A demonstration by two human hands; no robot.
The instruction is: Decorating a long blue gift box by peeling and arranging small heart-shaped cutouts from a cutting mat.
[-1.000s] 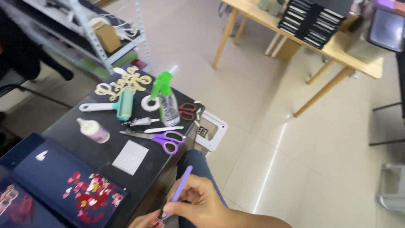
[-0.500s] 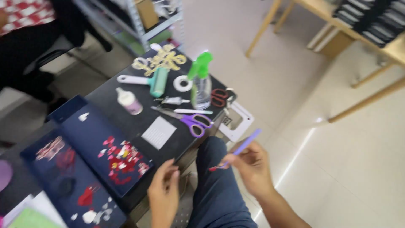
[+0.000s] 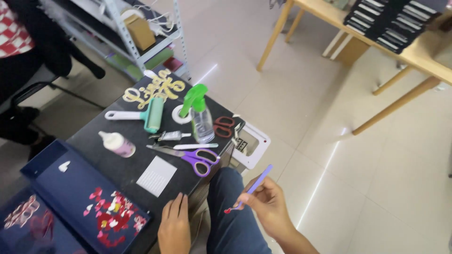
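Right hand (image 3: 268, 207) clenched on a purple tool (image 3: 254, 186), held off the tabletop (image 3: 94, 136) over the lap, a small red piece (image 3: 228, 211) at its lower tip, stuck or pinched, cannot tell which. Left hand (image 3: 174, 228) released, flat, fingers resting on the near tabletop edge, holding nothing.

Just left of that hand, a dark blue tray (image 3: 52, 183) with a cluster of red and pale hearts (image 3: 110, 218) already lying at its near end and one white bit (image 3: 64, 165) alone near its far end; most of the tray floor bare, so apparently partway through, the red piece not yet set down. Another dark tray with reddish cut-outs (image 3: 21, 214) at the far left.

Beside the tray, a white square sheet (image 3: 156, 176). Beyond it, purple scissors (image 3: 195, 159), a white stick (image 3: 195, 146), a metal clip (image 3: 169, 136). Further out, a small white bottle (image 3: 117, 143) lying on its side with a pinkish band, a teal roller (image 3: 148, 114), a clear spray bottle (image 3: 200, 115) with green trigger standing upright, a tape roll (image 3: 180, 114) just beside it, red scissors (image 3: 225, 126), gold cut-out lettering (image 3: 153, 87) at the far end.

Off the tabletop: a white flat device (image 3: 252, 143) on the floor, a brown box (image 3: 140, 31) on a metal shelf, a black stack with white labels (image 3: 391, 23) on a wooden table
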